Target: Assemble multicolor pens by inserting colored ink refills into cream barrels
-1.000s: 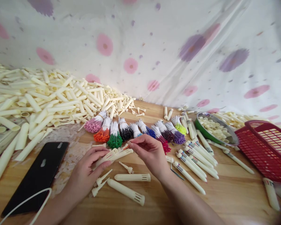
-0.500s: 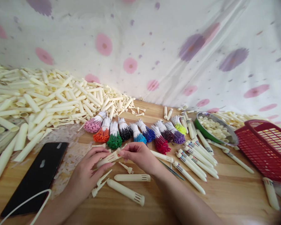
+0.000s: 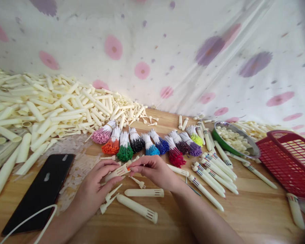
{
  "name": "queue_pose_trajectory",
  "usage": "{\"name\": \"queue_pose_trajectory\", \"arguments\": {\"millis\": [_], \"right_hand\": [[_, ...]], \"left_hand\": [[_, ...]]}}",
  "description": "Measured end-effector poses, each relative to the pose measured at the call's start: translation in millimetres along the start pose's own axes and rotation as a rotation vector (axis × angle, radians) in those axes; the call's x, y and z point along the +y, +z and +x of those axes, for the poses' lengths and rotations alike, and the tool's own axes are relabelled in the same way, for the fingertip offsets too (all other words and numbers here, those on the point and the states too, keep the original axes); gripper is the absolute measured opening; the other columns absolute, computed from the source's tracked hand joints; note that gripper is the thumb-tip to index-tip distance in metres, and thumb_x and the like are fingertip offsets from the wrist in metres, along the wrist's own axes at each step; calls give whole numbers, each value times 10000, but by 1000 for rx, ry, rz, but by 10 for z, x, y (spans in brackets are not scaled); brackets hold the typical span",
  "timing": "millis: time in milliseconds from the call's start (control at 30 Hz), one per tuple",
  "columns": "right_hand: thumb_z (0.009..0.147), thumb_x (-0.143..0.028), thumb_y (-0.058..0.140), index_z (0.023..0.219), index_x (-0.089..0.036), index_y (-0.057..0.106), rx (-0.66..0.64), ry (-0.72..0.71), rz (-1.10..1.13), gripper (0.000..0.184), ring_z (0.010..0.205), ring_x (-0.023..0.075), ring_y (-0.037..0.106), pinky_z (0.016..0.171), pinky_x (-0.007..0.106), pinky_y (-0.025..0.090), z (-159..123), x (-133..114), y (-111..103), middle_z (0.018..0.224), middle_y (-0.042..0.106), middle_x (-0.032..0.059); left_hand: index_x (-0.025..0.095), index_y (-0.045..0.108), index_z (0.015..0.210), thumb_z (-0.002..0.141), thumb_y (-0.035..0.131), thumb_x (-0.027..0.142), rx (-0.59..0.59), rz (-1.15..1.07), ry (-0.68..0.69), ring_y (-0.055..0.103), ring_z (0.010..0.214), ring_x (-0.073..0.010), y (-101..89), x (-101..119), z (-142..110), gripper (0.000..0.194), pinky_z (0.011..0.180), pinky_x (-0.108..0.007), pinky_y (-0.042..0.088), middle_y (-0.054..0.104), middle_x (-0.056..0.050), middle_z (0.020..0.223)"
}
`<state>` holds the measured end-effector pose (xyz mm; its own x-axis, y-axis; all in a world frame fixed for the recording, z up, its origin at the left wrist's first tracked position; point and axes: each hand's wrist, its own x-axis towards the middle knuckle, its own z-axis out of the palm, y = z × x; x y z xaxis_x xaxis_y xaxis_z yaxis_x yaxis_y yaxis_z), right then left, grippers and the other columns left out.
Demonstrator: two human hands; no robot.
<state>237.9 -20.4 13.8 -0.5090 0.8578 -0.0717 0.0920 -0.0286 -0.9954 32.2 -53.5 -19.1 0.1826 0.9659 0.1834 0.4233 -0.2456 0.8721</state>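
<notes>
My left hand (image 3: 90, 184) is closed round a cream pen barrel (image 3: 116, 173) with slots near its right-hand end. At that slotted end, the fingertips of my right hand (image 3: 152, 171) are pinched together on a small orange piece (image 3: 128, 168), mostly hidden by the fingers. Below my hands lie two more slotted pen barrels (image 3: 138, 209) and several small cream plastic parts (image 3: 140, 183). Just beyond them stand bundles of thin pen refills with white stems and coloured ends, among them an orange bundle (image 3: 110, 145) and a green bundle (image 3: 124, 150).
A heap of cream barrels (image 3: 48, 101) fills the left back. A black phone (image 3: 40, 193) with a white cable lies at left. At right are filled multicolour pens (image 3: 208, 181), a green bowl (image 3: 226, 145) of small parts and a red plastic basket (image 3: 287, 162).
My right fingertips have shifted slightly at the barrel's slotted end, and a bit of orange now shows there. My left hand keeps its hold on the barrel.
</notes>
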Motion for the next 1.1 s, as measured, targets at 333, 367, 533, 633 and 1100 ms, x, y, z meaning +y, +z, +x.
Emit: {"name": "queue_pose_trajectory", "arguments": {"millis": [333,367,533,633,1100], "right_hand": [[770,-397,646,813,-140,720,10,16,-7,271,691,141,607,674,260,460,16,55,0,742,697,49],[775,-389,640,825,-139,715,-4,20,-10,265,685,139,604,663,257,459,12,67,-3,732,690,46],[798,-318,604,821,-128,690,-165,60,-37,210,643,125,580,627,244,455,-11,61,-53,688,655,35],[784,-285,602,800,-111,681,-215,86,-54,192,614,118,571,620,246,450,-8,39,-80,668,643,36],[753,-240,598,943,-85,686,-303,173,-119,260,472,33,325,424,154,266,-37,-58,-169,544,436,-69]], "left_hand": [[259,687,984,837,576,306,-51,11,-31,591,1026,-225,-2,0,-23,191,656,-222,582,596,-56,1073],[265,690,988,834,579,310,-61,14,-39,591,1027,-228,1,4,-30,195,643,-217,584,595,-56,1079],[255,712,939,810,601,333,-106,-35,-87,589,1024,-243,32,33,-52,187,607,-210,590,597,-69,1079],[253,722,921,801,606,331,-123,-79,-119,601,1004,-243,52,47,-52,184,614,-222,594,600,-73,1069],[236,732,882,750,643,302,-66,-80,-146,621,990,-252,63,54,-64,172,662,-273,583,649,-75,1023]]}}
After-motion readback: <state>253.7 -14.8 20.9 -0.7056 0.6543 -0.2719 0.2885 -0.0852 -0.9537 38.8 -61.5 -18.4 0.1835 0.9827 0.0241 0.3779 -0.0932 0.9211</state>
